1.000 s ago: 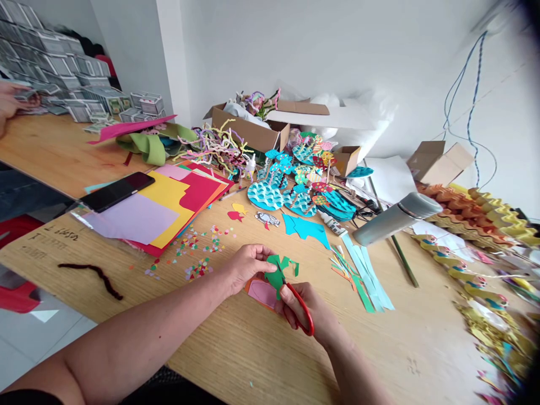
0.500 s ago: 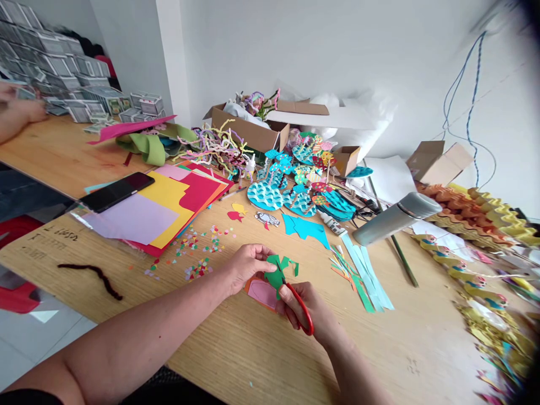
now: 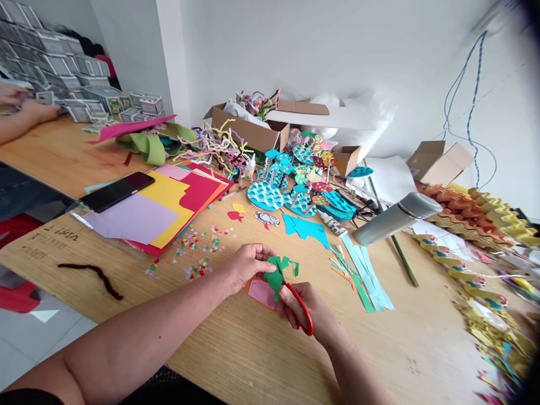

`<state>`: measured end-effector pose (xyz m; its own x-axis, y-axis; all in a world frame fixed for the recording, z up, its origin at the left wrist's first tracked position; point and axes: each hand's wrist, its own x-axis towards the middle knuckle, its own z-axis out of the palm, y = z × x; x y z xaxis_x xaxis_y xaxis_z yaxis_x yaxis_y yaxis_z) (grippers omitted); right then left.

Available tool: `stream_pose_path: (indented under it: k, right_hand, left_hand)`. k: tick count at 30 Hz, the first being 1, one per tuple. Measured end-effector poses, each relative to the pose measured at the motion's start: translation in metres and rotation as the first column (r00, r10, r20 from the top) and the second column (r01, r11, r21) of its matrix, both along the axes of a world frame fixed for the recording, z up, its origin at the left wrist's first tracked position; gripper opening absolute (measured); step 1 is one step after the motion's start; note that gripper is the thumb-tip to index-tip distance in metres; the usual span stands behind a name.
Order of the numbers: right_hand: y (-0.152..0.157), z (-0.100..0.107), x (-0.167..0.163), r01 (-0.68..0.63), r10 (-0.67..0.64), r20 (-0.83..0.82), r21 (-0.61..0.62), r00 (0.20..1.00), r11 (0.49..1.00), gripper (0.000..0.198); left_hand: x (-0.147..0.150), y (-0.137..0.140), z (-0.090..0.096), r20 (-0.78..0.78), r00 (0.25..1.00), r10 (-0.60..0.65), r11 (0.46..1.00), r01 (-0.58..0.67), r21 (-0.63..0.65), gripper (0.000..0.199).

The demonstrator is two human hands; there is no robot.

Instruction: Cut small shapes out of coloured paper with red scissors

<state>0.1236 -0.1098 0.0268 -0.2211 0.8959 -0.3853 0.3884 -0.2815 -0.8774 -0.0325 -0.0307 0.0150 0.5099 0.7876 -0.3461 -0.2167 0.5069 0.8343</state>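
Note:
My left hand (image 3: pixel 252 266) pinches a piece of green paper (image 3: pixel 275 275) between thumb and fingers above the table. Red-handled scissors (image 3: pixel 307 315) are gripped in my right hand (image 3: pixel 301 306), their blades at the green paper. Small green offcuts (image 3: pixel 293 265) lie just beyond the blades. Below both hands rests a pink paper piece with a drawn outline (image 3: pixel 260 292), on top of an orange one, partly hidden by my fingers. Farther off lie a yellow paper fish (image 3: pixel 238 208), a red paper fish (image 3: pixel 235 216) and a blue paper scrap (image 3: pixel 307 229).
Stacked coloured sheets (image 3: pixel 139 216) with a black phone (image 3: pixel 118 191) on top lie left. Confetti dots (image 3: pixel 200 247) spread beside them. Pale blue strips (image 3: pixel 367 275) and a grey bottle (image 3: pixel 396 218) stand right. Blue fish decorations (image 3: pixel 265 195) are behind. Another person's hands (image 3: pixel 36 109) are far left.
The green paper and scissor blades have shifted very slightly. At far left, the other person's hands have moved right, towards the stacked boxes.

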Motion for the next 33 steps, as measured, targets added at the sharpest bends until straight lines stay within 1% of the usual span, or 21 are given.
stream_pose_path:
  k: [10,16,23,33]
  right_hand:
    - [-0.0002,0.0003,0.0000,-0.006,0.006,-0.015,0.027,1.000,1.000,0.066]
    - [-0.0009,0.0012,-0.0012,-0.006,0.007,-0.014,0.020,1.000,1.000,0.066]
    - [-0.0004,0.0012,0.0006,-0.012,0.013,-0.016,0.031,1.000,0.999,0.065]
    - [0.0003,0.0000,-0.0001,0.014,-0.014,-0.010,0.002,1.000,1.000,0.068]
  left_hand:
    - [-0.0001,0.0003,0.0000,0.005,1.000,-0.016,1.000,0.016,-0.012,0.034]
    - [-0.0007,0.0001,0.0022,0.006,1.000,-0.020,1.000,0.020,-0.013,0.034]
    - [-0.0001,-0.0001,0.0004,-0.001,1.000,-0.024,1.000,0.024,-0.010,0.033]
    - [-0.0002,0.0003,-0.0013,0.005,0.999,-0.034,0.999,0.034,-0.006,0.032]
